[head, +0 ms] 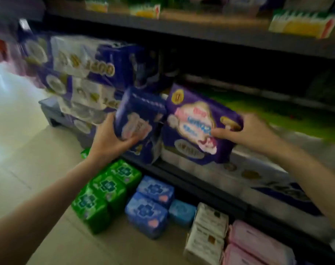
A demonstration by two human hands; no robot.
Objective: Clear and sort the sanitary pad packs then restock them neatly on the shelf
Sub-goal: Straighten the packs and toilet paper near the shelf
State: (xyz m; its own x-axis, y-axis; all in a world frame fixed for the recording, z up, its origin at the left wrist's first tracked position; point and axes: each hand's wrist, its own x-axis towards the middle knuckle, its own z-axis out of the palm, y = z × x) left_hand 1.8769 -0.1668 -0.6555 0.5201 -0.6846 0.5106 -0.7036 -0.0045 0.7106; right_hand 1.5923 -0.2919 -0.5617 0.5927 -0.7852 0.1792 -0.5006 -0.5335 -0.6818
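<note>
Nearest the camera, at six o'clock on the pale tiled floor, sorted soft plastic packs are laid in rows: pink packs at five o'clock, white packs beside them, blue packs at the middle and green packs toward seven o'clock. Above them, at ten o'clock from the blue row, a dark blue pad pack is gripped by the left hand, fingers curled under its lower edge. Just beside it, at two o'clock, a larger purple pad pack with pink print is pinched by the right hand, thumb on its face. Both packs are held touching at the front of the dark metal shelf. Behind, purple-and-white bundled packs are stacked at eleven o'clock. Farthest, at twelve o'clock, yellow-and-green boxes are seen on the upper shelf; motion blur hides the print.
</note>
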